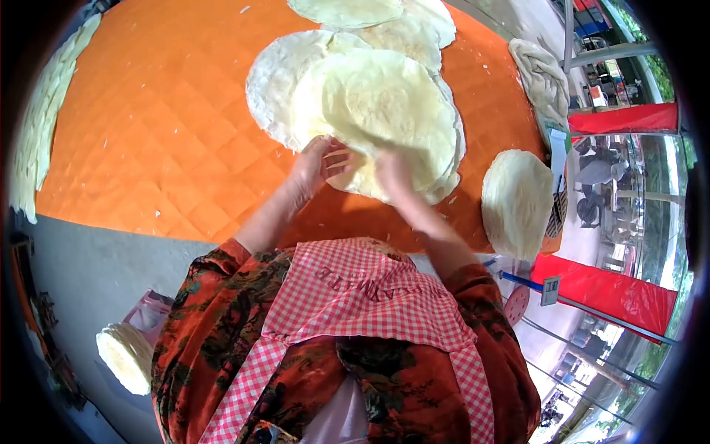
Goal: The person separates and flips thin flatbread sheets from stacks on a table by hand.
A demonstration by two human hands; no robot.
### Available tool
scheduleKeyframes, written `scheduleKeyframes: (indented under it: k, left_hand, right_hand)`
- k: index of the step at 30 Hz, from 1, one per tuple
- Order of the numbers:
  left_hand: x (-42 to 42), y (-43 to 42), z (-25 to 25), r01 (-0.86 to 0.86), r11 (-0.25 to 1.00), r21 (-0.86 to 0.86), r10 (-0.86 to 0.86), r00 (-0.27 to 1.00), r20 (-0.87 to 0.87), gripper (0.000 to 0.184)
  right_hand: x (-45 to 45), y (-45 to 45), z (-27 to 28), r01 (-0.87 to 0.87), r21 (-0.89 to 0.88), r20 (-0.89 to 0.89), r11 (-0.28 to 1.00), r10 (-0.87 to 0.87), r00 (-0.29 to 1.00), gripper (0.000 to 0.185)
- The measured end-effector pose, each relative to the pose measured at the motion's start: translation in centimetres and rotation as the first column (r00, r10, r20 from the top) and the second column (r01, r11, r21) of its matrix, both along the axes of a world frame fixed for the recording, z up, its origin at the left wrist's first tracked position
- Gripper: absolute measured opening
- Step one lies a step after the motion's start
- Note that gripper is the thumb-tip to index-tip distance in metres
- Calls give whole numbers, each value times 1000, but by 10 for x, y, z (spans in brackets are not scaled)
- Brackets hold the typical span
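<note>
Large thin round flatbreads (392, 100) lie overlapping on the orange quilted cloth (163, 126). At the near left edge of the top flatbread is my left hand (318, 164), its fingers curled with gaps between them; the bread's edge meets the fingertips, and whether they pinch it I cannot make out. Over the near part of the same bread is my right hand (393, 172), smeared by motion, so its fingers and any hold on the bread are hidden.
A tall stack of flatbreads (518, 203) stands at the table's right edge, near a crumpled cloth (540, 74). More flatbreads (52, 111) lie along the far left edge. Another stack (124, 358) sits low at the left, beside a pink bag (150, 311).
</note>
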State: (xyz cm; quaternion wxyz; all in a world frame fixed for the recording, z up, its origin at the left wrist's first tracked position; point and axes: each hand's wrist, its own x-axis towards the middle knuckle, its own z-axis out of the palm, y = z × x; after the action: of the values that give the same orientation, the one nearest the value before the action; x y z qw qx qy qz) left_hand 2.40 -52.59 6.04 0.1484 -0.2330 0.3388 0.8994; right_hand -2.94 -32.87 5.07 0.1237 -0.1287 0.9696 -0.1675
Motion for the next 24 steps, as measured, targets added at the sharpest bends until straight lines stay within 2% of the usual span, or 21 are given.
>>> scheduleKeyframes:
  k: [1,2,3,4,5,6,9,10,11,14,15,18,19,21,22,24]
  left_hand:
    - [0,2,-9,8,993,-116,-7,1000,15,23]
    - [4,4,-20,24,972,-232,-16,999,38,24]
    - [8,4,-35,-21,915,-403,10,1000,-28,27]
    - [9,3,-53,-84,827,-555,28,994,-108,30]
    - [9,3,-61,-153,714,-683,34,982,-184,33]
    - [9,0,-43,-192,586,-787,91,981,-171,39]
    - [-2,-6,-48,-287,218,-933,94,958,-273,40]
    - [-6,-8,-54,-245,171,-954,82,969,-234,42]
    - [-10,-9,-54,-221,231,-948,92,975,-204,43]
    - [-15,-16,-40,-169,431,-887,141,983,-119,45]
    - [-14,-18,-26,-165,509,-845,168,982,-91,45]
    - [-10,-19,-14,-120,789,-602,187,981,50,42]
    - [-8,-18,-13,-96,871,-481,165,981,104,40]
    - [-3,-14,-23,-9,919,-395,60,991,117,31]
    - [0,-11,-29,13,935,-355,21,996,91,30]
    - [4,-5,-28,12,956,-293,-2,999,37,25]
  right_hand:
    - [-36,21,1,87,-71,47,994,-84,995,18]
    - [-54,12,78,223,-17,103,975,-220,970,15]
    - [-73,23,119,133,-32,39,991,-132,990,15]
    - [-106,47,121,-13,-42,-136,999,7,991,14]
    - [-111,49,152,-139,-146,-285,979,93,954,15]
    - [-101,39,188,-140,-51,-338,989,115,934,23]
    - [-59,11,205,-105,172,-422,979,170,891,34]
    - [-44,4,186,-115,96,-394,989,144,908,34]
    - [-31,-1,151,-125,20,-362,992,123,924,34]
    - [-13,-4,32,-199,128,-260,972,226,939,33]
    - [-10,-3,12,-222,146,-208,964,249,946,33]
    - [-6,-3,11,-196,31,-317,980,195,928,30]
    - [-10,1,12,-138,-20,-249,990,129,960,29]
    - [-27,12,15,-8,-102,-110,995,-3,994,25]
    - [-25,6,45,-40,-27,-129,999,36,991,25]
    - [-12,-4,65,-156,32,-263,987,159,952,28]
